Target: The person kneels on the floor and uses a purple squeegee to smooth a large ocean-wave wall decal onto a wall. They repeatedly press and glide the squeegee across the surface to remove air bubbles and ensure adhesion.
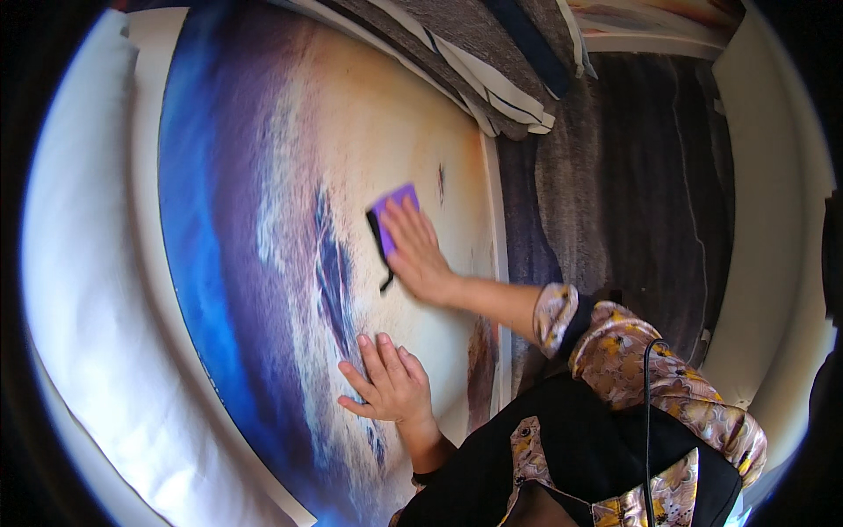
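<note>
A large printed picture (pixel 408 132) with blue, purple, cream and orange areas fills the middle of the view. My right hand (pixel 418 253) lies flat over a purple pad (pixel 402 194) with a black edge and a short black strap, pressing it on the print's cream part. Lower down, my left hand (pixel 388 382) rests palm down on the print, fingers spread, with nothing in it. The right forearm comes in from the right, its patterned sleeve (pixel 619 342) pushed up to the elbow.
White sheeting (pixel 85 263) runs along the left side. A light border (pixel 494 197) edges the print, and dark striped fabric (pixel 625 197) lies beyond it. Folded white and grey cloth (pixel 507 99) overlaps the top edge. A pale padded surface (pixel 757 217) stands at the right.
</note>
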### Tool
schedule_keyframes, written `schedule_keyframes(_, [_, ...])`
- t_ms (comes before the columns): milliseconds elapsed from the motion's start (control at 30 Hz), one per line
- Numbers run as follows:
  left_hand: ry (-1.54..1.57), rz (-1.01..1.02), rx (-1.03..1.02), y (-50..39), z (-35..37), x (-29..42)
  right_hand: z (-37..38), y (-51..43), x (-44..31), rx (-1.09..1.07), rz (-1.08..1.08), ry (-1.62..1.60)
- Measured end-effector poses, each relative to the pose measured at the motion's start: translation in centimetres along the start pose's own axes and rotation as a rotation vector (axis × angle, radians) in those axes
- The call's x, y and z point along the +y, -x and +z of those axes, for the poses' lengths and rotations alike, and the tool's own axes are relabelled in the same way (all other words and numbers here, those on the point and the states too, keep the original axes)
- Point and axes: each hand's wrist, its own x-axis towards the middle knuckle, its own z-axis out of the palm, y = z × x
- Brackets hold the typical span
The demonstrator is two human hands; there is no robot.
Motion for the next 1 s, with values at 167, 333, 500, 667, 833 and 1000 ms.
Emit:
schedule_keyframes(167, [-0.005, 0.012, 0.011, 0.2, 0.2, 0.0, 0.6, 0.4, 1.9, 0.011, 0.015, -0.005])
schedule_keyframes(333, [-0.026, 0.002, -0.013, 0.3, 0.2, 0.1, -0.7, -5.7, 6.3, 0.124, 0.231, -0.124])
schedule_keyframes(500, [-0.018, 0.014, -0.002, 0.0, -0.1, 0.2, 0.2, 0.1, 2.2, 0.069, 0.173, -0.1])
schedule_keyframes(667, [-0.03, 0.026, -0.017, -0.2, -0.2, 0.2, 1.5, 1.4, 1.2, 0.021, 0.201, -0.093])
schedule_keyframes(833, [-0.015, 0.021, -0.034, 0.1, 0.0, 0.2, -0.3, -6.5, 8.2, 0.181, 0.28, -0.147])
schedule_keyframes(1000, [-0.03, 0.033, -0.019, 0.0, 0.0, 0.2, -1.3, -6.4, 5.5, 0.189, 0.399, -0.157])
